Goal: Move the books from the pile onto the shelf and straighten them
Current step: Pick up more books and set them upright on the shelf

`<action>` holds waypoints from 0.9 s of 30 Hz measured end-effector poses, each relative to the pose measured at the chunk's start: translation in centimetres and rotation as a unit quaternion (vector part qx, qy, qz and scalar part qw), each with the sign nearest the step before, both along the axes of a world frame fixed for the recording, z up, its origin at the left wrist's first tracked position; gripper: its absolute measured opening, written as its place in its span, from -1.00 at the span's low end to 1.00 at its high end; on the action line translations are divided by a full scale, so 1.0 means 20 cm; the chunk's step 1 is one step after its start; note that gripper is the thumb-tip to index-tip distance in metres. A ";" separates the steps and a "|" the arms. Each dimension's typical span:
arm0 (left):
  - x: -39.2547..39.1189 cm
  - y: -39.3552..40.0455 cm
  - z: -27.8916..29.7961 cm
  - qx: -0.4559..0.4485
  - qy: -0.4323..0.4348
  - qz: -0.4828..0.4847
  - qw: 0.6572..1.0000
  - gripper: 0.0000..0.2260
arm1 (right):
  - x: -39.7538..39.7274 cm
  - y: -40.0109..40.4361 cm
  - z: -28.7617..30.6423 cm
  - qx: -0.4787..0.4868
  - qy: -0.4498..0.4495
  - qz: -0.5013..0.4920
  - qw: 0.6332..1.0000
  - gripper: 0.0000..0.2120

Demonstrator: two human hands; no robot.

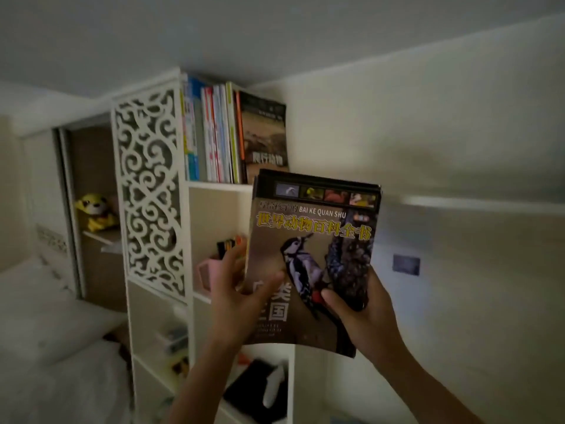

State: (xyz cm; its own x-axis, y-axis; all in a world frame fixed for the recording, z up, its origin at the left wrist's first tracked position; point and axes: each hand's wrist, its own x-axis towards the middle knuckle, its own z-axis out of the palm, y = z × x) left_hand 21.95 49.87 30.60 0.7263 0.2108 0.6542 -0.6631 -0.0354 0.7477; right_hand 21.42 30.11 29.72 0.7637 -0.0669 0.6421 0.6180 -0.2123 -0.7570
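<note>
Step in hand: a small stack of books (315, 258) is being carried up towards the shelf (218, 186); it is judged to be mid-transfer, not yet placed.
Held books: the stack is seen at the centre of the frame, cover facing the camera, a woodpecker pictured on it; several edges show at its top, so more than one volume is judged to be held. It is tilted slightly and touches no shelf board.
Left hand (235, 289): it is curled round the lower left edge of the stack, thumb laid across the cover, fingers behind.
Right hand (357, 304): it is gripped on the lower right part of the stack, thumb pressed on the cover, the other fingers hidden behind.
Shelved row (232, 133): upright books are seen in the top compartment, upper centre of the frame, packed against the carved white side panel (149, 185); the rightmost, a dark-covered one, leans a little and faces outward.
Free space: the room to the right of the leaning dark book cannot be made out fully.
Next move, as judged: the stack must be raised above the board, turned spine outward, and slid in beside the dark book, which would then be pushed upright.
Other things: a yellow plush toy (94, 211) is seen at the left, in a separate recess.
</note>
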 end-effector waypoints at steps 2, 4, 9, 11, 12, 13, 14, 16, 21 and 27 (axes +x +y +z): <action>0.00 0.04 0.23 -0.004 -0.024 0.003 1.000 -0.42 | 0.06 0.05 0.23 -0.010 -0.036 0.004 0.999 -0.41; 0.03 0.06 0.46 -0.020 -0.040 0.001 0.999 -0.42 | 0.12 0.07 0.48 -0.022 -0.081 -0.003 0.996 -0.41; 0.28 0.01 0.91 -0.045 -0.082 -0.017 0.996 -0.52 | 0.37 -0.01 1.05 -0.047 -0.113 -0.051 0.991 -0.43; 0.42 -0.04 1.01 -0.048 -0.095 -0.004 0.994 -0.52 | 0.51 -0.06 1.19 -0.049 -0.084 -0.044 0.994 -0.42; 0.50 -0.06 1.04 -0.048 -0.099 0.001 0.994 -0.52 | 0.59 -0.08 1.23 -0.050 -0.066 -0.036 0.996 -0.41; 0.58 -0.07 1.05 -0.048 -0.101 0.008 0.994 -0.52 | 0.67 -0.10 1.26 -0.054 -0.048 -0.030 0.997 -0.40; 0.66 -0.09 1.07 -0.052 -0.103 0.014 0.993 -0.52 | 0.74 -0.11 1.29 -0.060 -0.032 -0.027 0.997 -0.40; 0.82 -0.10 1.06 -0.055 -0.099 0.021 0.993 -0.52 | 0.88 -0.12 1.32 -0.068 -0.010 -0.028 0.997 -0.39; 1.06 -0.09 1.00 -0.018 -0.108 0.058 0.992 -0.53 | 1.15 -0.08 1.28 -0.062 0.031 0.008 0.998 -0.51; 1.16 0.13 0.97 0.142 -0.082 -0.032 0.986 -0.40 | 1.37 -0.08 1.32 -0.086 0.106 0.053 0.989 -0.48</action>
